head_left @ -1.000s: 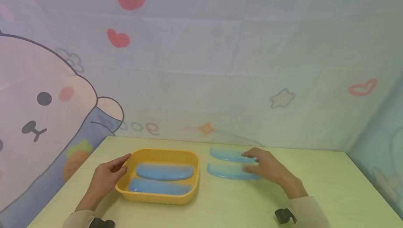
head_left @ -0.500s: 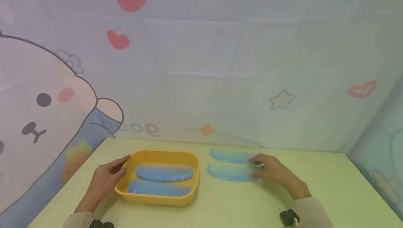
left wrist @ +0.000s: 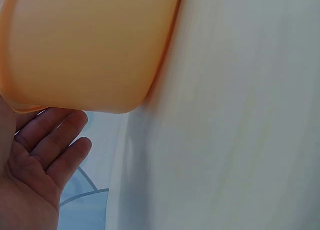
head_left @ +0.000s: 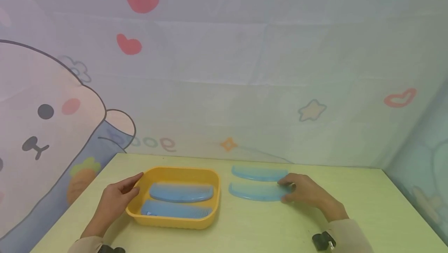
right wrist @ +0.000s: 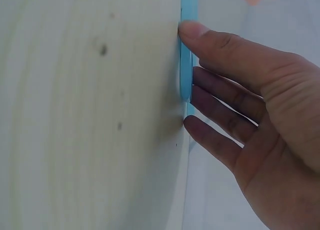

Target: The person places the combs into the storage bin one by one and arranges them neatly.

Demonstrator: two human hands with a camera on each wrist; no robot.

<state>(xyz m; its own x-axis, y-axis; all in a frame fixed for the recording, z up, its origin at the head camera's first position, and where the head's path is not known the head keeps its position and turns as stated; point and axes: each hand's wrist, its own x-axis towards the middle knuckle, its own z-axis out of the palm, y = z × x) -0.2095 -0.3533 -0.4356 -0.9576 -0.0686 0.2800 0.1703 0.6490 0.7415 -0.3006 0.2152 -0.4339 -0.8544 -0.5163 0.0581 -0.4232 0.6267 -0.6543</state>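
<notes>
On the left of the table, my left hand (head_left: 115,200) holds the left rim of a yellow plastic tray (head_left: 175,221), thumb over the rim. In the left wrist view, its other fingers (left wrist: 60,140) lie loosely against the outer wall. Two blue combs, a back one (head_left: 182,195) and a front one (head_left: 175,209), lie in the tray. Right of it, two light blue combs lie flat, a rear comb (head_left: 259,174) and a nearer comb (head_left: 257,194). My right hand (head_left: 306,192) grips the right end of the nearer comb (right wrist: 186,82) between thumb (right wrist: 197,32) and fingers, partly hiding it.
A pale yellow-green table (head_left: 252,229) carries everything. Behind it hangs a cloth backdrop (head_left: 224,58) with printed hearts, a star and a cartoon animal. Each wrist wears a dark device, such as the one on the right wrist (head_left: 322,240).
My right hand has shifted slightly right and toward me, with thumb and fingers coming to the nearer comb's right end. The left hand stays on the tray. The combs look unmoved.
</notes>
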